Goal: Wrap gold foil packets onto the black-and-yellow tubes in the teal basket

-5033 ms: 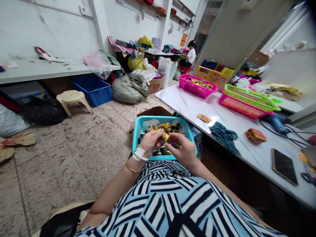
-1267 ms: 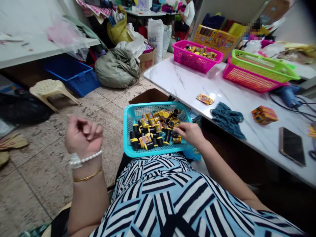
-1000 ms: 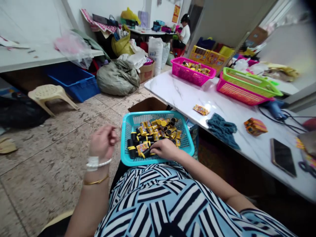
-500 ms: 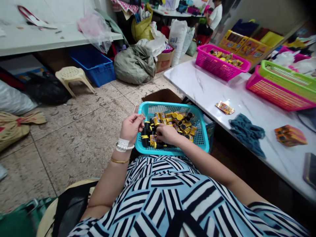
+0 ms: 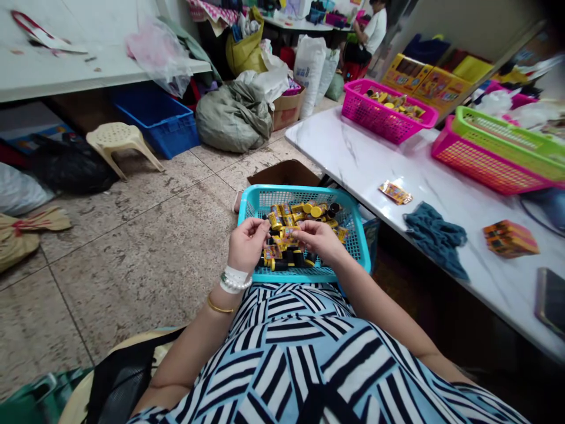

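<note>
A turquoise plastic basket sits before my lap, holding many small cylinders. Some are black with yellow ends; others wear yellow printed wraps. Above them, my right hand pinches a small yellow printed sleeve between thumb and fingertips. My left hand is closed in a pinch over the basket's left side, close to the sleeve's left end. Whatever sits in that pinch, if anything, is too small to make out.
A white marbled table on the right bears a pink basket, yellow printed sleeves, a teal cloth, an orange printed stack and a phone. A cream stool and blue crate stand left.
My right hand has risen out of the cylinders and now holds up a yellow sleeve. My left hand has moved slightly right and down, still pinched. The view has shifted slightly.
</note>
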`<move>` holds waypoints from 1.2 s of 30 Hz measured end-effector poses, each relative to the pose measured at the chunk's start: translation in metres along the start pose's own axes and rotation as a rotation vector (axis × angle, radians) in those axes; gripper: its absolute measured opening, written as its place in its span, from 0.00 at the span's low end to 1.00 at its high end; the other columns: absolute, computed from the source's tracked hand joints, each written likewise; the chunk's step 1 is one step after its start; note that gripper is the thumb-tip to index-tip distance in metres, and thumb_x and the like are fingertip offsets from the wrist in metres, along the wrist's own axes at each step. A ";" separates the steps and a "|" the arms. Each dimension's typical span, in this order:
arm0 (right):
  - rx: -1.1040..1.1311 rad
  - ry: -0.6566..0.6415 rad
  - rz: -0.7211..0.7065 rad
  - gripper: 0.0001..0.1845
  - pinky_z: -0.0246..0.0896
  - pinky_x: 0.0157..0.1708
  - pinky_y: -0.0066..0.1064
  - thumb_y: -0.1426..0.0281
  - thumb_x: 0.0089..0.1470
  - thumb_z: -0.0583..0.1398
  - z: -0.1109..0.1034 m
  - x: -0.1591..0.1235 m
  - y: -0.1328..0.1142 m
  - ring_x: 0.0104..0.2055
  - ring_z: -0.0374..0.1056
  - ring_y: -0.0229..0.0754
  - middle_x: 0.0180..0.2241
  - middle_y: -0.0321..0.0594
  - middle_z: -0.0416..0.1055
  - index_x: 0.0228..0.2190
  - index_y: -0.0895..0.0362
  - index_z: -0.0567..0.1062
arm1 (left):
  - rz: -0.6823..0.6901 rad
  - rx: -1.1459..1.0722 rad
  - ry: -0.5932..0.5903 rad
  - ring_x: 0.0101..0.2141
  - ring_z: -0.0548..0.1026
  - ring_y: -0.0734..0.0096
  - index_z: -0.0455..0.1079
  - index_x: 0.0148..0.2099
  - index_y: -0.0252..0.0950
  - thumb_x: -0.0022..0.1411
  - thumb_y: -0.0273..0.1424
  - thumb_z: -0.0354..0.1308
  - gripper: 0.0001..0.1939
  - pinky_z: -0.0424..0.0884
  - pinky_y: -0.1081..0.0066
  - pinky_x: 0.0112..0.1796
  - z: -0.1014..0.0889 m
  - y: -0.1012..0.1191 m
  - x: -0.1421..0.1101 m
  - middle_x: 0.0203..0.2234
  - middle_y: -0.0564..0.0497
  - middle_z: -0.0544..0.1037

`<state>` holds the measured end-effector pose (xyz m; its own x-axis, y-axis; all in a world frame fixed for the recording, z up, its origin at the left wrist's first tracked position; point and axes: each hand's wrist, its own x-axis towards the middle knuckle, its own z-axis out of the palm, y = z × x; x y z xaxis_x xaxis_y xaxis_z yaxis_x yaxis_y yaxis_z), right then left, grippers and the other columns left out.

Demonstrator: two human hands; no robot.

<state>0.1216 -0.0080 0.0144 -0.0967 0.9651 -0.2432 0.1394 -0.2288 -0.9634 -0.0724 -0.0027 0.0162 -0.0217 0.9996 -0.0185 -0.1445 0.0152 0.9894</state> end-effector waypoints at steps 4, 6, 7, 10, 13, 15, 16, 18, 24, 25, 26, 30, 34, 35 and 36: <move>0.043 0.000 0.012 0.22 0.42 0.18 0.24 0.50 0.50 0.64 -0.001 -0.003 0.001 0.16 0.53 0.30 0.14 0.29 0.64 0.23 0.57 0.70 | 0.068 0.080 -0.025 0.17 0.64 0.80 0.73 0.32 0.34 0.61 0.40 0.60 0.13 0.61 0.78 0.20 0.006 0.007 -0.011 0.19 0.56 0.71; -0.060 -0.049 -0.026 0.23 0.44 0.18 0.24 0.51 0.52 0.62 0.001 -0.004 0.002 0.16 0.53 0.30 0.14 0.31 0.65 0.21 0.57 0.70 | 0.071 0.146 -0.077 0.17 0.64 0.80 0.73 0.31 0.35 0.61 0.40 0.60 0.13 0.61 0.77 0.20 0.007 0.008 -0.014 0.19 0.55 0.71; -0.107 -0.064 -0.045 0.24 0.44 0.18 0.25 0.51 0.53 0.62 0.003 -0.004 0.002 0.16 0.53 0.30 0.14 0.31 0.65 0.20 0.58 0.70 | 0.070 0.171 -0.093 0.17 0.64 0.80 0.73 0.31 0.35 0.61 0.40 0.60 0.13 0.61 0.77 0.20 0.007 0.008 -0.014 0.19 0.55 0.72; -0.131 -0.009 -0.079 0.24 0.44 0.18 0.25 0.51 0.53 0.61 0.005 -0.005 0.000 0.16 0.51 0.30 0.13 0.30 0.63 0.20 0.57 0.69 | 0.069 0.215 -0.075 0.17 0.65 0.78 0.73 0.30 0.35 0.61 0.39 0.60 0.13 0.62 0.77 0.20 0.006 0.008 -0.013 0.19 0.55 0.72; -0.084 0.094 -0.099 0.23 0.43 0.18 0.25 0.51 0.52 0.62 0.006 -0.006 -0.002 0.17 0.51 0.30 0.14 0.29 0.61 0.21 0.57 0.69 | 0.102 0.251 -0.013 0.19 0.67 0.77 0.74 0.30 0.35 0.62 0.39 0.58 0.14 0.64 0.76 0.22 0.005 0.011 -0.014 0.20 0.53 0.74; -0.075 0.117 -0.120 0.23 0.44 0.18 0.25 0.51 0.52 0.62 0.007 -0.006 -0.004 0.17 0.51 0.30 0.14 0.29 0.61 0.21 0.57 0.69 | 0.134 0.290 0.004 0.22 0.70 0.75 0.76 0.31 0.35 0.63 0.39 0.58 0.14 0.66 0.76 0.24 0.005 0.013 -0.016 0.22 0.52 0.76; -0.074 0.123 -0.136 0.23 0.44 0.19 0.26 0.51 0.52 0.62 0.007 -0.007 -0.004 0.18 0.51 0.31 0.15 0.29 0.61 0.21 0.57 0.69 | 0.146 0.308 0.003 0.23 0.72 0.74 0.77 0.32 0.34 0.63 0.38 0.58 0.14 0.67 0.75 0.26 0.006 0.014 -0.018 0.23 0.51 0.78; -0.078 0.131 -0.173 0.22 0.45 0.19 0.26 0.52 0.53 0.62 0.008 -0.008 -0.004 0.18 0.51 0.31 0.15 0.29 0.60 0.21 0.57 0.69 | 0.160 0.332 -0.009 0.26 0.74 0.71 0.79 0.34 0.34 0.62 0.38 0.58 0.14 0.69 0.74 0.28 0.007 0.014 -0.019 0.25 0.49 0.80; -0.093 0.148 -0.229 0.20 0.47 0.21 0.27 0.53 0.53 0.62 0.012 -0.011 -0.004 0.21 0.52 0.33 0.16 0.30 0.60 0.22 0.56 0.70 | 0.094 0.259 -0.005 0.27 0.75 0.69 0.79 0.35 0.35 0.59 0.39 0.62 0.12 0.71 0.73 0.29 0.010 0.011 -0.018 0.27 0.49 0.81; -0.092 0.159 -0.234 0.20 0.47 0.21 0.27 0.53 0.53 0.62 0.012 -0.011 -0.004 0.21 0.53 0.34 0.17 0.30 0.60 0.22 0.56 0.70 | 0.081 0.231 0.005 0.25 0.74 0.71 0.78 0.34 0.35 0.58 0.39 0.63 0.12 0.70 0.74 0.27 0.009 0.011 -0.017 0.25 0.50 0.79; -0.090 0.169 -0.240 0.20 0.47 0.21 0.27 0.52 0.53 0.62 0.013 -0.011 -0.004 0.21 0.53 0.34 0.17 0.30 0.60 0.22 0.56 0.70 | 0.069 0.210 0.013 0.23 0.72 0.72 0.77 0.33 0.35 0.58 0.39 0.63 0.12 0.69 0.75 0.25 0.009 0.011 -0.017 0.23 0.52 0.78; -0.092 0.182 -0.258 0.20 0.48 0.21 0.27 0.53 0.53 0.62 0.014 -0.012 -0.004 0.21 0.52 0.33 0.18 0.30 0.60 0.22 0.56 0.70 | 0.066 0.221 0.004 0.22 0.70 0.74 0.77 0.31 0.35 0.58 0.38 0.62 0.11 0.66 0.76 0.24 0.008 0.012 -0.016 0.23 0.52 0.77; -0.094 0.182 -0.281 0.17 0.48 0.22 0.27 0.57 0.54 0.62 0.015 -0.012 -0.001 0.22 0.52 0.33 0.19 0.30 0.61 0.23 0.56 0.70 | 0.103 0.260 -0.016 0.26 0.72 0.71 0.78 0.32 0.35 0.58 0.37 0.63 0.10 0.69 0.74 0.28 0.009 0.012 -0.018 0.26 0.50 0.79; -0.093 0.189 -0.285 0.17 0.48 0.22 0.27 0.57 0.54 0.62 0.015 -0.011 0.000 0.22 0.53 0.33 0.19 0.31 0.61 0.23 0.56 0.70 | 0.096 0.243 -0.013 0.25 0.72 0.72 0.78 0.33 0.35 0.57 0.38 0.63 0.10 0.69 0.74 0.28 0.010 0.011 -0.018 0.25 0.51 0.78; -0.092 0.198 -0.289 0.16 0.48 0.22 0.27 0.58 0.54 0.63 0.015 -0.011 0.001 0.22 0.53 0.33 0.20 0.31 0.61 0.23 0.56 0.71 | 0.082 0.219 -0.005 0.24 0.71 0.73 0.77 0.34 0.35 0.57 0.38 0.64 0.10 0.68 0.74 0.27 0.010 0.011 -0.018 0.24 0.51 0.77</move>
<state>0.1077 -0.0208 0.0147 0.0468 0.9963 0.0726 0.2236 0.0604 -0.9728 -0.0637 -0.0203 0.0288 -0.0200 0.9978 0.0638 0.0754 -0.0621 0.9952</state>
